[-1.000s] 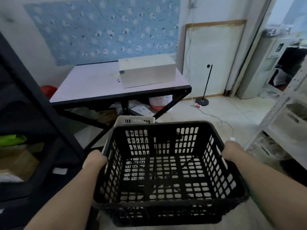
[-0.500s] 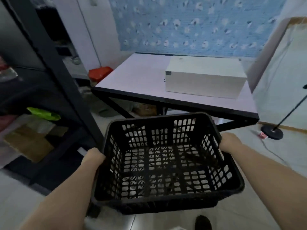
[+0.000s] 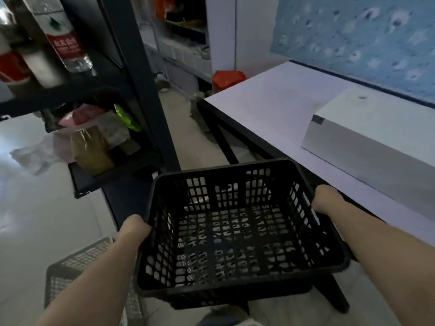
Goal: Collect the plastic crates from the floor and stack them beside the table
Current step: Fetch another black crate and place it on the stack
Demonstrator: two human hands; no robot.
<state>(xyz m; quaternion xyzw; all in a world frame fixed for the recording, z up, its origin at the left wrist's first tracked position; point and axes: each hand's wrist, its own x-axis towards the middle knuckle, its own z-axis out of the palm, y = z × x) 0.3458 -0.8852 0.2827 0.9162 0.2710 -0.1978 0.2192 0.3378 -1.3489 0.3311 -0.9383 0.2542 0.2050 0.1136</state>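
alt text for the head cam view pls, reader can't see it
A person's left hand and right hand grip opposite sides of an empty black plastic crate, held above the floor beside a table bearing a white box. A dark shelving unit stands to the left, a grey crate below it.

My fingers are hiding under the rim of the black crate (image 3: 237,229), on both sides. The white box (image 3: 376,137) is running out of the picture at the right. The grey crate (image 3: 77,262) is staying half behind my left forearm, blurred.
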